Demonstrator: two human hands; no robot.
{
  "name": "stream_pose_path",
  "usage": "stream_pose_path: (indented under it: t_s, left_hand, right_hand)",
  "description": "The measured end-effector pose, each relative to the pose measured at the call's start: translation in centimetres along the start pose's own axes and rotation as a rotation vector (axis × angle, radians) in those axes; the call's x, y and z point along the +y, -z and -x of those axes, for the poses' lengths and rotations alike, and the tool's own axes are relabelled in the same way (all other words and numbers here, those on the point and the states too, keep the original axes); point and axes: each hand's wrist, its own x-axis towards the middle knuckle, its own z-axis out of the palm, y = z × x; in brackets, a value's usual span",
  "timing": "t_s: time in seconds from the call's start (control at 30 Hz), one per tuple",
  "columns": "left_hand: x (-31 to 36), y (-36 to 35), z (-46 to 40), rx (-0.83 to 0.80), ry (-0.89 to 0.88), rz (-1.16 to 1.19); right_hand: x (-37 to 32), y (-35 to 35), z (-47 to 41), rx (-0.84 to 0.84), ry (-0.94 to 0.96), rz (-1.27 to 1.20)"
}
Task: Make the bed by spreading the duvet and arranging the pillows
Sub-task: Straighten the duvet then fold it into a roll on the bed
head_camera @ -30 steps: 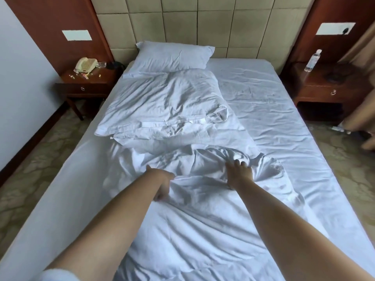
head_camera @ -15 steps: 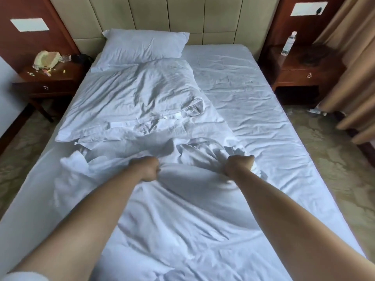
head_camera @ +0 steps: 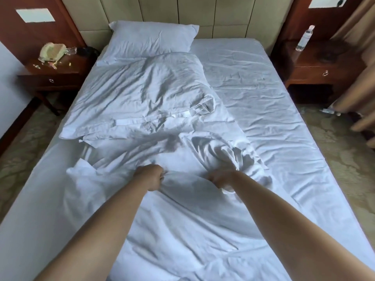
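Observation:
A crumpled white duvet (head_camera: 178,226) lies bunched over the near and middle part of the bed (head_camera: 263,102). My left hand (head_camera: 151,177) grips a fold of it in a fist. My right hand (head_camera: 220,178) grips another bunch of the same duvet, a little to the right. One white pillow (head_camera: 152,39) lies flat against the headboard on the left side. A second, larger pillow (head_camera: 140,94) lies skewed just below it, its open end toward me.
A wooden nightstand (head_camera: 52,78) with a phone (head_camera: 51,51) and small litter stands at the left. Another nightstand (head_camera: 322,72) with a water bottle (head_camera: 304,38) stands at the right, beside beige curtains (head_camera: 357,74). Patterned floor runs along both sides.
Both hands went from reaching into the duvet to gripping it in fists and have drawn it toward me. The duvet's bunched folds have shifted nearer.

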Motion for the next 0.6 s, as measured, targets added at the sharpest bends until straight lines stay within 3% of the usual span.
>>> stream_pose_path:
  t_s: [0.1,0.17,0.23,0.3,0.37,0.47,0.6]
  left_hand:
    - [1.0,-0.5,-1.4,-0.101,-0.079,0.035]
    - [0.9,-0.7,-2.0,-0.139,-0.141,0.011]
    - [0.8,-0.4,-2.2,-0.131,-0.16,-0.009]
    - [0.6,0.1,-2.2,-0.145,-0.164,0.053]
    - [0.5,0.8,-2.0,-0.163,-0.17,0.114]
    - [1.1,1.7,-1.6,-0.185,-0.193,0.217]
    - [2.2,3.1,-0.3,-0.351,-0.187,0.354]
  right_hand:
    - [1.2,1.0,1.3,-0.33,-0.174,0.078]
    - [1.4,2.5,2.4,-0.506,-0.14,0.084]
    - [1.2,3.7,3.5,-0.451,-0.042,-0.127]
    - [0.4,3.6,3.8,-0.285,0.014,-0.357]
    - [-1.0,2.5,3.6,-0.304,-0.019,-0.471]
    - [-2.4,1.7,4.2,-0.443,-0.145,-0.173]
    - [-1.8,3.7,6.4,-0.431,-0.303,0.141]
